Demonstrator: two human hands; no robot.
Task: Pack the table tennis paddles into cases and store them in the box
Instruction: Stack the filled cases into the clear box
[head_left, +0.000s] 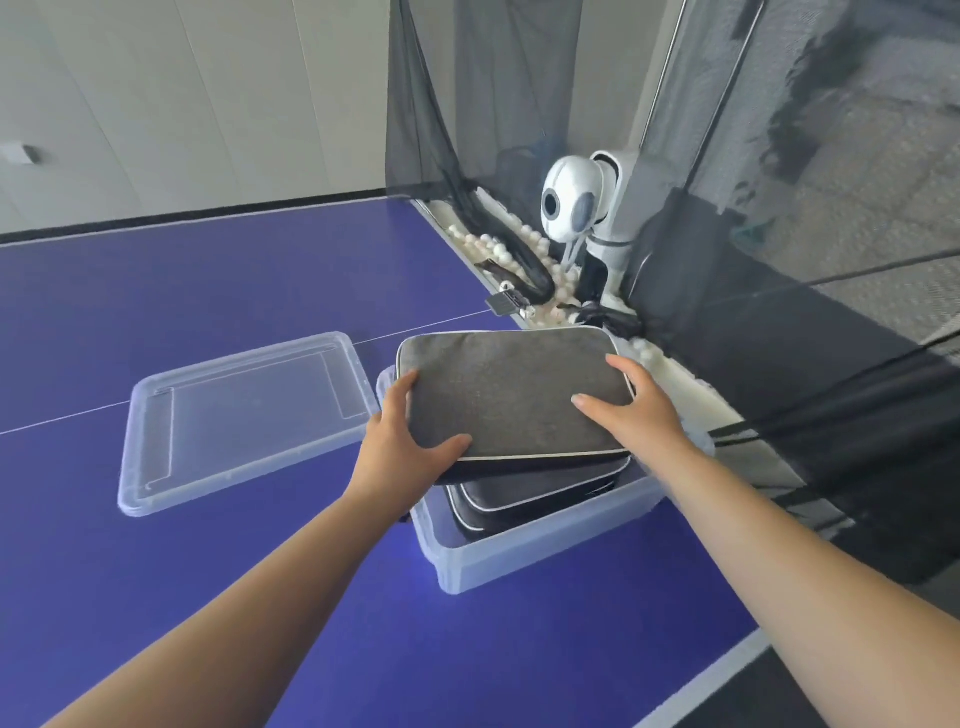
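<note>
A grey paddle case (511, 395) with white piping lies flat above the clear plastic box (530, 551) on the blue table. My left hand (410, 441) grips its near left corner, thumb on top. My right hand (636, 410) holds its right edge, fingers spread over the top. Below it, inside the box, sits another dark case (530, 493), partly hidden by the top one. No bare paddle is in sight.
The box's clear lid (244, 421) lies flat on the table (208, 291) to the left. Behind the box stands a white ball-feeding machine (576, 208) among several white balls, with black catch netting (779, 260) along the right side.
</note>
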